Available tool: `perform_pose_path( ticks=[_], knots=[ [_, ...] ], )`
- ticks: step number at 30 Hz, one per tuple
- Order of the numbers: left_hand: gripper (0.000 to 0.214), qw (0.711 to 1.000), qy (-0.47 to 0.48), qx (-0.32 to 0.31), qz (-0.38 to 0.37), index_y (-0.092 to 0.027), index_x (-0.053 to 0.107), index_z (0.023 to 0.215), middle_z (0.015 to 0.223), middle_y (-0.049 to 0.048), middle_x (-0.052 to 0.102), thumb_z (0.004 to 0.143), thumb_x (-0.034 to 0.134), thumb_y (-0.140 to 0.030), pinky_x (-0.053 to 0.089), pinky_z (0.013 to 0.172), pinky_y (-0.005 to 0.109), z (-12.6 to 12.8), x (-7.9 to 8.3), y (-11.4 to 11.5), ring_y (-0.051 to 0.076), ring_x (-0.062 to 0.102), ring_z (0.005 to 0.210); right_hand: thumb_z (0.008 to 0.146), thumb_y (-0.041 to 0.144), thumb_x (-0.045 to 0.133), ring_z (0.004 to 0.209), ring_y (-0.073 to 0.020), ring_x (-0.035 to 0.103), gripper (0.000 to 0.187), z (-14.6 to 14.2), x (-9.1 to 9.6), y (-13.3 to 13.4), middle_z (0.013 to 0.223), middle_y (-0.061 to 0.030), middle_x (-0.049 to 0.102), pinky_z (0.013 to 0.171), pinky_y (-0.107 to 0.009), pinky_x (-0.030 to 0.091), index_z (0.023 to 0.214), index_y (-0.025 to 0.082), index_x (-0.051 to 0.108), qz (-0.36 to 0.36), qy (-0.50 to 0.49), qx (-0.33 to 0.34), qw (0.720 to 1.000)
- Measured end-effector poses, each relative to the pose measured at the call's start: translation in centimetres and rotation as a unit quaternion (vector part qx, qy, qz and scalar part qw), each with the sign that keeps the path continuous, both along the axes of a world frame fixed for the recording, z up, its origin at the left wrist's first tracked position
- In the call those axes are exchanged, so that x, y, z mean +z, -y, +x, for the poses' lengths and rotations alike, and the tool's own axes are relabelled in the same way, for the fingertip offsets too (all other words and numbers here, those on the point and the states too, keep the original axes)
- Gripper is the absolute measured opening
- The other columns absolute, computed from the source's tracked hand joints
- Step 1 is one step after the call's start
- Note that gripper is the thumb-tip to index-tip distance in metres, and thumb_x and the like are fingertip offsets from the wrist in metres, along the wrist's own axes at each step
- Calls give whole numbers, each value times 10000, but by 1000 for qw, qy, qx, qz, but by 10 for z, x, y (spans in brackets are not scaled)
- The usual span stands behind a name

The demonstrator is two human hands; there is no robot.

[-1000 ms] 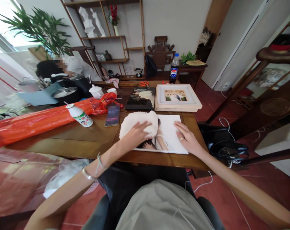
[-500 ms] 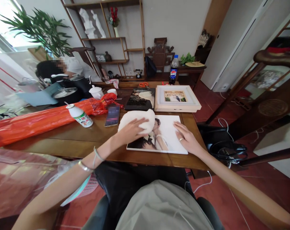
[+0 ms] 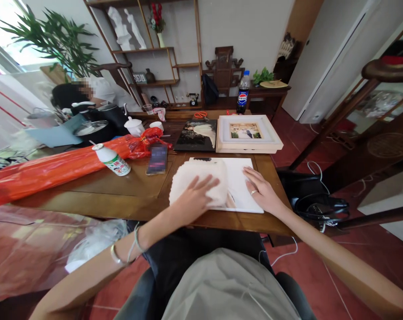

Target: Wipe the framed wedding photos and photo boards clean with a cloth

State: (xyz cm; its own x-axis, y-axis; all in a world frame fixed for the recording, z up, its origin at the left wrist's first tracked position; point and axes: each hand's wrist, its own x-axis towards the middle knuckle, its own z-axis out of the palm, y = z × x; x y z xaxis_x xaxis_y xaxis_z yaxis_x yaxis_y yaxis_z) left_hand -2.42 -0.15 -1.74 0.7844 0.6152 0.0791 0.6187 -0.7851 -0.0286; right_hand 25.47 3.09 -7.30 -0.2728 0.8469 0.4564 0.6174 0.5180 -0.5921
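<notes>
My left hand (image 3: 196, 200) lies with fingers spread on a fluffy white cloth (image 3: 184, 178), pressing it flat against a white-bordered photo panel (image 3: 240, 178). The cloth covers most of the printed picture; only dark hair at the top and a strip of it near the lower edge show. My right hand (image 3: 259, 189), with a ring on one finger, rests flat with stretched fingers on the panel's right edge. The panel lies face up on the wooden table (image 3: 137, 195), close to its front edge.
Behind the panel lie a dark photo board (image 3: 196, 134) and a white framed photo (image 3: 249, 133). A phone (image 3: 157, 159), a white bottle (image 3: 111, 159) and a long red plastic-wrapped bundle (image 3: 54, 164) are to the left. A cola bottle (image 3: 243, 93) stands behind. Another person (image 3: 104, 91) is at the far left.
My left hand has slid the cloth down and to the right over the panel, covering the pictured figures. My right hand stays at the panel's right edge.
</notes>
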Motion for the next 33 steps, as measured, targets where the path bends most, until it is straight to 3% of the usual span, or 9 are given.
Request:
perform_pose_path(
  ticks=[3, 6, 14, 17, 20, 26, 28, 30, 33],
  knots=[
    [152, 999, 31, -27, 6, -206, 749, 865, 1546, 63, 303, 876, 628, -297, 184, 1174, 519, 6, -2, 41, 315, 221, 1439, 952, 309, 408, 1368, -260, 410, 421, 0, 0, -1, 1420, -95, 514, 1144, -523, 333, 1345, 230, 538, -3, 5, -1, 1000],
    [166, 998, 53, -35, 9, -211, 745, 855, 1547, 43, 301, 882, 625, -322, 207, 1177, 493, 5, -5, 44, 289, 241, 1436, 948, 311, 419, 1367, -258, 412, 422, 0, -1, -1, 1422, -76, 515, 1144, -518, 336, 1349, 249, 532, 0, 1, 2, 1000],
    [317, 997, 55, 51, 33, -178, 695, 1101, 1511, 56, 374, 966, 477, -365, 239, 1165, 448, -2, -7, -73, 253, 323, 1406, 955, 332, 408, 1367, -266, 411, 421, -1, -1, -1, 1415, -105, 517, 1138, -527, 341, 1336, 221, 546, 1, 4, 2, 1000],
    [339, 997, 48, 51, 34, -192, 689, 1120, 1509, 48, 377, 969, 465, -397, 219, 1166, 472, 2, -7, -95, 253, 298, 1417, 954, 338, 416, 1362, -265, 418, 418, -1, 0, 0, 1413, -95, 521, 1138, -528, 342, 1339, 236, 544, 0, 0, 2, 1000],
    [293, 999, 36, 31, 25, -230, 700, 1107, 1514, 27, 367, 961, 491, -373, 178, 1174, 497, 8, -7, -80, 254, 260, 1433, 956, 337, 414, 1366, -259, 414, 417, -1, 1, 0, 1417, -85, 520, 1141, -522, 341, 1342, 246, 540, 0, 0, 1, 1000],
    [189, 998, 36, -42, 26, -246, 755, 903, 1530, 6, 339, 903, 596, -349, 144, 1179, 544, 22, -9, 16, 313, 217, 1441, 956, 326, 406, 1373, -263, 402, 420, -1, 1, 1, 1427, -79, 508, 1144, -524, 335, 1350, 251, 530, -3, 10, -3, 1000],
    [200, 997, 51, -56, 30, -237, 751, 862, 1536, -2, 325, 891, 609, -374, 160, 1177, 549, 23, -10, 36, 321, 218, 1440, 957, 322, 404, 1376, -261, 396, 423, -1, 1, 1, 1432, -82, 500, 1147, -520, 331, 1355, 245, 525, -3, 15, -2, 1000],
    [202, 996, 59, -60, 24, -243, 745, 866, 1537, -14, 320, 897, 600, -379, 177, 1177, 538, 21, -10, 38, 305, 232, 1438, 957, 323, 403, 1376, -266, 395, 426, -1, 2, 1, 1432, -89, 499, 1148, -522, 328, 1355, 233, 525, -4, 18, -1, 1000],
    [211, 998, 51, -42, 2, -253, 737, 923, 1526, -22, 340, 930, 554, -357, 209, 1175, 505, 16, -6, 11, 263, 264, 1432, 957, 319, 404, 1368, -270, 407, 420, -1, 2, 0, 1426, -88, 507, 1144, -527, 332, 1348, 236, 532, -4, 15, -2, 1000]
  ],
)
